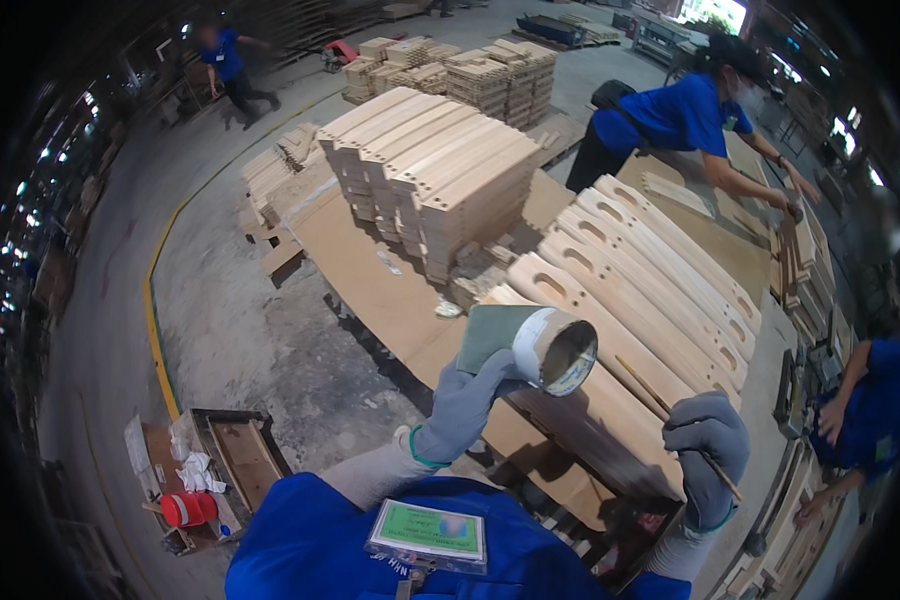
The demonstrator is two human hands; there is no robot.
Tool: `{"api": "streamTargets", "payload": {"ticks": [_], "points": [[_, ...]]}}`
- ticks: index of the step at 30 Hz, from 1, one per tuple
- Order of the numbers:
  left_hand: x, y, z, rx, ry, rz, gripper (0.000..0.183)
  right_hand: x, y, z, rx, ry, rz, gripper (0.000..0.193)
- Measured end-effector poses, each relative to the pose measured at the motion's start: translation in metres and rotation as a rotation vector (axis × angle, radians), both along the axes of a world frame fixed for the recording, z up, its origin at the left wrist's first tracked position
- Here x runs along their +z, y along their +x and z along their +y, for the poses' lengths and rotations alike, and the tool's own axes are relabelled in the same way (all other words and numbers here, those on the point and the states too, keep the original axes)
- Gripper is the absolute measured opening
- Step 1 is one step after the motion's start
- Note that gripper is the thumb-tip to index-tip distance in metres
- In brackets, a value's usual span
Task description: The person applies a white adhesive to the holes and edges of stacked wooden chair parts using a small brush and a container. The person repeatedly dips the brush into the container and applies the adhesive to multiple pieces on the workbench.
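My left hand (460, 405), in a grey glove, grips a round open pot (532, 345) with a white band and a dull, smeared inside. A flat grey-green square piece (492, 335) is in the same hand, against the pot; I cannot tell its material. The pot is tilted, its mouth toward the right. My right hand (707, 435), gloved too, is closed around a thin wooden stick (642, 388) that slants up to the left. Under both hands lies a row of pale wooden boards (610, 290) with oval slots and small holes near their ends.
A tall stack of wooden pieces (425, 160) stands on a cardboard-covered table (360, 290). A co-worker (660, 120) leans over boards at the far right; another person (870, 410) works at the right edge. An open wooden box (245, 450) and a red container (188, 509) sit lower left.
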State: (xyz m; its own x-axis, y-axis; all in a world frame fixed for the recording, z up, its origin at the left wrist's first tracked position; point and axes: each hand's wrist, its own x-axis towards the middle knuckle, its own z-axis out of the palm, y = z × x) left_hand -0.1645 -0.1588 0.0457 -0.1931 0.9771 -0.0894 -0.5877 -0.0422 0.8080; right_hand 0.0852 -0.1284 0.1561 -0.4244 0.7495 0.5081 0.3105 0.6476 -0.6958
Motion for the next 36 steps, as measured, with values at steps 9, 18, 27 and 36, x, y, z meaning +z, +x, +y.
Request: {"api": "streamTargets", "payload": {"ticks": [9,18,27,36], "points": [[0.006,-0.176,-0.076,0.172,-0.045,-0.156,0.024,-0.05,-0.171,-0.03,-0.107,-0.125,0.522,0.016],[-0.027,-0.346,-0.173,0.442,0.119,0.635,0.031,-0.075,-0.334,-0.031,-0.076,-0.326,0.602,0.023],[-0.044,-0.417,-0.171,0.633,0.02,0.476,0.029,-0.047,-0.384,0.14,-0.242,-0.192,0.354,0.026],[-0.037,-0.477,-0.098,0.611,0.003,0.509,0.03,-0.08,-0.423,0.262,-0.342,-0.133,-0.136,0.044]]}}
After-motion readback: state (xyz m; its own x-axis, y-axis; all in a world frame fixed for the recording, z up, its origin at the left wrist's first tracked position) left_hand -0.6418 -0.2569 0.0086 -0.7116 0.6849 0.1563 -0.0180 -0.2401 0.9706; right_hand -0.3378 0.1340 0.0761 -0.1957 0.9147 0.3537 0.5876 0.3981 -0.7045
